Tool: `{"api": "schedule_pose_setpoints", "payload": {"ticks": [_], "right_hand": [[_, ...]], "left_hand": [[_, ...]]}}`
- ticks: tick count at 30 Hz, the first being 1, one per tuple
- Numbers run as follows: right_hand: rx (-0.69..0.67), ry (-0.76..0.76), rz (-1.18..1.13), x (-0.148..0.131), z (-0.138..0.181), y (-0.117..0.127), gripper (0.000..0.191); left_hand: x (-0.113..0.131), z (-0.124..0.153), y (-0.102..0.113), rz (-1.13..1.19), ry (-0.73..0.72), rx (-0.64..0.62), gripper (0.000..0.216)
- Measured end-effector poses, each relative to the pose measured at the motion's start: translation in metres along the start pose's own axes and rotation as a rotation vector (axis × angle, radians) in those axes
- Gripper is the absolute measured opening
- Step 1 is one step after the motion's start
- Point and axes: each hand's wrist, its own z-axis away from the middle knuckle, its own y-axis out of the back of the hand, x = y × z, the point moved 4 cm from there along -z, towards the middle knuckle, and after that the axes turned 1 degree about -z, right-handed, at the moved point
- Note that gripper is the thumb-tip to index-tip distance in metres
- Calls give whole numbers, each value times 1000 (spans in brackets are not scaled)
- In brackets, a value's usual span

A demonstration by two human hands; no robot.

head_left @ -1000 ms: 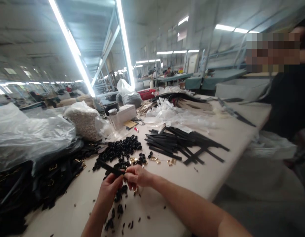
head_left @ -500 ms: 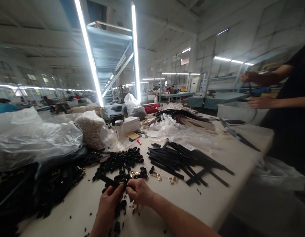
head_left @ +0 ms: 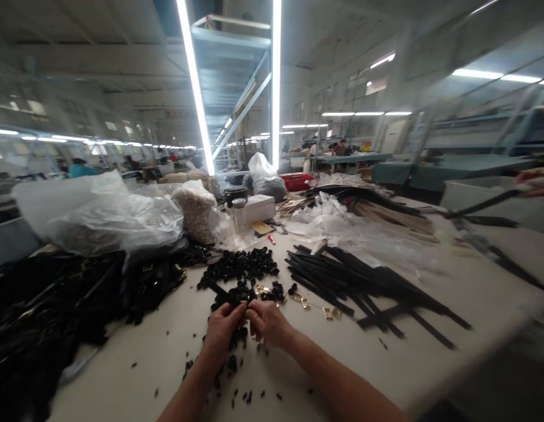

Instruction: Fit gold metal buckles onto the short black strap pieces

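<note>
A short black strap (head_left: 220,292) is pinched in my left hand (head_left: 222,328), its free end pointing away to the upper left. My right hand (head_left: 270,323) is closed at the strap's near end, its fingertips meeting those of the left. Whatever else lies between the fingertips is hidden. Just beyond the hands spreads a pile of small black loops (head_left: 241,265). Gold buckles (head_left: 262,290) lie beside it, and more gold buckles (head_left: 329,313) sit farther right. To the right lies a heap of black straps (head_left: 329,275).
On the left, black straps with gold buckles (head_left: 74,293) are piled beside clear plastic bags (head_left: 122,217). A jar (head_left: 239,214), a white box (head_left: 259,207) and crumpled plastic (head_left: 333,217) stand farther back. At the right edge, another person's hand (head_left: 538,181) holds a dark strap.
The view has swung right to left, so the table's contents appear shifted rightward. My hands have drawn closer together on the strap. The other person has mostly left the view.
</note>
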Motion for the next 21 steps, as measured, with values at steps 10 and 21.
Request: {"api": "schedule_pose_setpoints", "payload": {"ticks": [10,21], "right_hand": [[-40,75,168,-5,-12,11,41],[382,65,489,24,-27,73,40]], "left_hand": [[0,-10,-1,63,-20,-42,42],[118,25,109,240,-178,658,31]]}}
